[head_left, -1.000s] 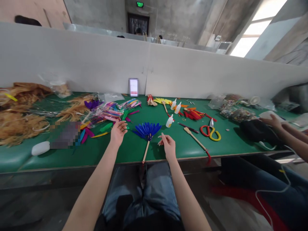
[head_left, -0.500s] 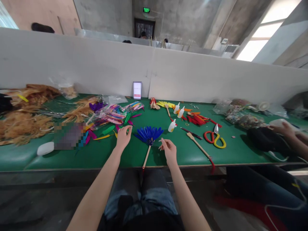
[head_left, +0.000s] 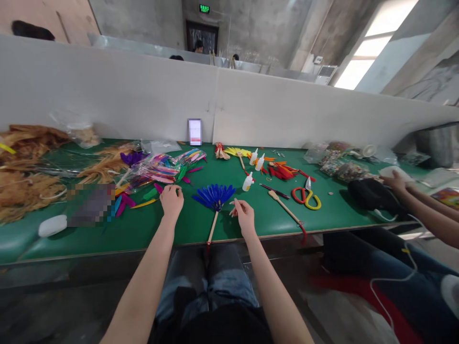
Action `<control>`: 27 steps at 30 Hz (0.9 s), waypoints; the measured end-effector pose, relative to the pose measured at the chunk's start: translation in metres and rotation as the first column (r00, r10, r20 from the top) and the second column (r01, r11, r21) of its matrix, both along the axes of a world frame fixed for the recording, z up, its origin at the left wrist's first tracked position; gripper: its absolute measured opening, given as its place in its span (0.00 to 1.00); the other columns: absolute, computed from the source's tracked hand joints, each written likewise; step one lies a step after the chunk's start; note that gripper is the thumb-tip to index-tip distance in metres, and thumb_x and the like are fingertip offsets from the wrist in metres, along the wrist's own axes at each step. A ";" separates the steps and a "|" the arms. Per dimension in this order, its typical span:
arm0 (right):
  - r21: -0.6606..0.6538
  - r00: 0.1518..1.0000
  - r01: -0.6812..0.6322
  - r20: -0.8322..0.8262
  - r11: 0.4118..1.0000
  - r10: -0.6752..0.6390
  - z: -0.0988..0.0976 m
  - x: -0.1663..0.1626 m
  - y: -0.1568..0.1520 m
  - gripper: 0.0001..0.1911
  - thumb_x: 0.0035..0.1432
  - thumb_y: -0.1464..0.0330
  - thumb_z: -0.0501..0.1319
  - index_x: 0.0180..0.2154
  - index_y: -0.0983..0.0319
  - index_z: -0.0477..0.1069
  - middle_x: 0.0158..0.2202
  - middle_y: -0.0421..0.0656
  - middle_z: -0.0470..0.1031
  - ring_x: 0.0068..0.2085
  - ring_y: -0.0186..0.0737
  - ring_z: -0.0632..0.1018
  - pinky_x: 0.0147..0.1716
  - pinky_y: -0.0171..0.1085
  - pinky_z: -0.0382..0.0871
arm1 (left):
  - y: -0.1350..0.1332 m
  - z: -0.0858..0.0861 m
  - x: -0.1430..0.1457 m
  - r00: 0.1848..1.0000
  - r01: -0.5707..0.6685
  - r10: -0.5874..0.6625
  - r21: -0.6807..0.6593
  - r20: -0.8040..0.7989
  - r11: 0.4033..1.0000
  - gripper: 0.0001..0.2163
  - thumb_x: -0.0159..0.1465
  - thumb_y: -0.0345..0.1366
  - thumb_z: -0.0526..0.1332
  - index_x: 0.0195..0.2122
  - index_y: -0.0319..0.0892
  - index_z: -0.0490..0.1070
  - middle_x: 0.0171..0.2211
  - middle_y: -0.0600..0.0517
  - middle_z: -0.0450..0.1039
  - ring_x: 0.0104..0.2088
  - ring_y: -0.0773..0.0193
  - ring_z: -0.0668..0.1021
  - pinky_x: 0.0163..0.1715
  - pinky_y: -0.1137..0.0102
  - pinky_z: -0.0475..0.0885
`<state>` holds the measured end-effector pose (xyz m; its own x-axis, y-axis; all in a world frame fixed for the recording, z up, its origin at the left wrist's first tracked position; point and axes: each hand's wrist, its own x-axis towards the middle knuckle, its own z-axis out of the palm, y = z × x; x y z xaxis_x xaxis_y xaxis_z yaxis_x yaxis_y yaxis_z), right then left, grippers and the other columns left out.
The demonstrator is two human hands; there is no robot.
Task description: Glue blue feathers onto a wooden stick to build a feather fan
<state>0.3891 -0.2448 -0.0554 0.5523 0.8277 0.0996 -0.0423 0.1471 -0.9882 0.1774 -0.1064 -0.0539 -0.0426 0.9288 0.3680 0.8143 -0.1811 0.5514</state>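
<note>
A blue feather fan lies on the green table, its feathers spread away from me and its pale wooden handle toward the near edge. My right hand hovers just right of the feathers' base, fingers loosely bent and apart, with nothing seen in them. To the left of the fan, my left hand is beside the loose coloured feathers. Its fingers are curved and slightly apart, their undersides partly hidden. A white glue bottle stands behind my right hand.
Red-and-yellow-handled scissors, dark pens and a wooden stick with red cord lie rightward. Bagged feathers and brown fibre fill the left. A phone leans on the partition. Another person's hand is far right.
My view has swung right, so everything sits farther left. My left hand has shifted a little away from the fan toward the loose feathers. My right hand stays beside the fan.
</note>
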 end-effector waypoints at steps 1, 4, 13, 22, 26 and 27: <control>-0.002 1.000 0.001 -0.004 1.000 -0.001 0.000 0.000 0.000 0.21 0.50 0.51 0.62 0.29 0.64 0.73 0.15 0.36 0.67 0.19 0.32 0.71 0.19 0.31 0.66 | 0.000 0.000 -0.001 1.000 -0.008 0.008 0.010 0.001 1.000 0.07 0.59 0.29 0.56 0.36 0.40 0.73 0.42 0.42 0.70 0.46 0.48 0.72 0.49 0.55 0.63; -0.006 1.000 0.009 -0.011 1.000 -0.009 0.001 0.000 0.001 0.22 0.51 0.50 0.61 0.28 0.64 0.72 0.15 0.36 0.67 0.18 0.31 0.70 0.19 0.31 0.65 | 0.000 -0.001 -0.004 0.999 -0.036 0.034 0.059 0.022 0.998 0.07 0.58 0.28 0.56 0.35 0.40 0.73 0.42 0.40 0.69 0.49 0.45 0.70 0.50 0.52 0.62; -0.007 1.000 0.005 0.022 1.000 -0.005 -0.005 0.002 0.000 0.19 0.48 0.52 0.65 0.29 0.63 0.71 0.15 0.36 0.68 0.19 0.34 0.72 0.19 0.33 0.67 | -0.008 0.003 0.002 0.983 0.088 -0.123 0.246 0.134 0.965 0.07 0.61 0.31 0.55 0.36 0.41 0.72 0.39 0.43 0.73 0.46 0.51 0.72 0.51 0.57 0.63; -0.025 0.998 -0.052 0.040 0.998 0.053 -0.008 0.003 -0.004 0.20 0.51 0.52 0.62 0.28 0.63 0.72 0.16 0.38 0.69 0.19 0.32 0.71 0.21 0.32 0.67 | -0.014 0.003 -0.011 0.942 -0.097 -0.012 0.307 0.336 0.947 0.18 0.68 0.35 0.47 0.58 0.39 0.56 0.36 0.45 0.72 0.37 0.60 0.75 0.38 0.66 0.70; -0.046 0.996 -0.066 0.065 0.997 0.069 -0.008 0.002 -0.006 0.20 0.51 0.52 0.62 0.28 0.63 0.72 0.17 0.38 0.70 0.20 0.33 0.71 0.22 0.33 0.68 | -0.019 0.009 -0.027 0.944 -0.132 0.017 0.329 0.331 0.935 0.19 0.68 0.36 0.48 0.60 0.40 0.53 0.42 0.43 0.72 0.45 0.59 0.74 0.48 0.64 0.67; -0.054 0.995 -0.066 0.074 0.996 0.070 -0.008 0.002 -0.006 0.19 0.51 0.52 0.63 0.28 0.63 0.72 0.17 0.38 0.70 0.20 0.33 0.72 0.22 0.33 0.68 | -0.020 0.011 -0.031 0.949 -0.124 0.016 0.327 0.314 0.937 0.19 0.67 0.36 0.50 0.59 0.40 0.54 0.42 0.43 0.72 0.47 0.58 0.73 0.50 0.63 0.66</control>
